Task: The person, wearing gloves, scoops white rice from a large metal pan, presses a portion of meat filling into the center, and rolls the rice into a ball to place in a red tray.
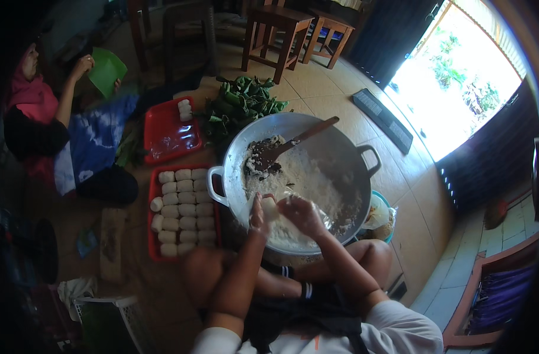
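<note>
Both hands are over the near part of a large two-handled metal pan [296, 118] of white rice-like food [311, 172]. My left hand [259, 217] holds a pale roll [270, 207] against its palm and fingers. My right hand [302, 216] is bent just right of the roll, with clear plastic at its fingers; whether it touches the roll I cannot tell. A wooden spatula [291, 144] leans in the pan, its blade in dark leafy matter. Left of the pan, a red tray [152, 197] holds rows of similar pale rolls [187, 198].
A second red tray [152, 132] holds a few small white rolls. Green leaves [247, 99] lie behind the pan. A person [39, 110] sits at the left with a green sheet. A teal basin [390, 234] with plastic bags stands right of the pan; wooden stools [283, 17] stand beyond.
</note>
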Demonstrator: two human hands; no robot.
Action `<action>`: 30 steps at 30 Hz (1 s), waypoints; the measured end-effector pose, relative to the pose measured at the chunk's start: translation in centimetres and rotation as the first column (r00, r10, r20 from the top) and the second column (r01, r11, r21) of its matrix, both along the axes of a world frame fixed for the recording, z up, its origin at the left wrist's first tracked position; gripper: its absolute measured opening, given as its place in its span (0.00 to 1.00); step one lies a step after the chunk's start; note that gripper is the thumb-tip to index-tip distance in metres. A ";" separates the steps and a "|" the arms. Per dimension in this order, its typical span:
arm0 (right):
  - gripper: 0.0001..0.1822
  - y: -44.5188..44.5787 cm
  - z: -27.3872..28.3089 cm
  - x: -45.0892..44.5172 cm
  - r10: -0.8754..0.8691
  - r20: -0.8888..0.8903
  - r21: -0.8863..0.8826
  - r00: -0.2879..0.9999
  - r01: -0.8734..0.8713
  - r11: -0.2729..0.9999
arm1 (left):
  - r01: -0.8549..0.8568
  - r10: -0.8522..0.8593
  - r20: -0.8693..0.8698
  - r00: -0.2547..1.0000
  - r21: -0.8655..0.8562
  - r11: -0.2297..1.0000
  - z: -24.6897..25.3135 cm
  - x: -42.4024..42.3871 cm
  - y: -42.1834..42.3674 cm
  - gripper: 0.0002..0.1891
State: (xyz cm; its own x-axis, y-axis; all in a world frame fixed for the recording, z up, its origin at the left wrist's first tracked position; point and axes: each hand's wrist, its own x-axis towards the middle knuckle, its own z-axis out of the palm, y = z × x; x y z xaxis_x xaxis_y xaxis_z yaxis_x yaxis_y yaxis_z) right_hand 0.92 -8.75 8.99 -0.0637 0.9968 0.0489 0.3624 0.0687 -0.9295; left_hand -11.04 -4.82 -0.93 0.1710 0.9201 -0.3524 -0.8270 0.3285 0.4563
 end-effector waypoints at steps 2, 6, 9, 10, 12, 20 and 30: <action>0.08 -0.4 0.1 -1.0 -0.018 0.143 0.106 0.990 0.003 0.994 | -0.025 0.025 -0.087 0.996 0.006 1.000 -0.2 0.3 -0.3 0.23; 0.07 -1.0 0.2 -1.7 -0.029 0.226 0.158 0.974 -0.007 0.987 | -0.058 0.082 -0.234 0.969 0.111 0.992 -0.2 0.2 -0.6 0.24; 0.06 -1.1 0.0 -2.0 -0.031 0.242 0.217 0.970 -0.023 0.976 | -0.002 0.028 -0.257 0.966 0.100 0.995 0.1 0.0 -1.0 0.25; 0.06 -1.0 -0.6 -1.8 -0.032 0.213 0.250 0.977 -0.022 0.968 | -0.007 0.032 -0.248 0.968 0.102 0.995 0.4 0.2 -1.1 0.24; 0.06 -0.9 -0.8 -1.6 -0.011 0.149 0.223 0.989 -0.023 0.975 | -0.024 0.048 -0.239 0.970 0.103 0.994 0.7 0.2 -1.2 0.24; 0.21 0.7 -2.2 4.8 -0.132 -0.230 -0.249 0.964 0.072 0.966 | 0.128 -0.123 0.122 0.985 -0.038 0.991 1.5 -0.2 -0.4 0.23; 0.37 -1.9 -1.0 0.1 0.041 0.305 0.391 0.951 -0.164 0.906 | 0.210 -0.252 0.315 0.915 0.160 0.964 4.5 0.0 -2.0 0.29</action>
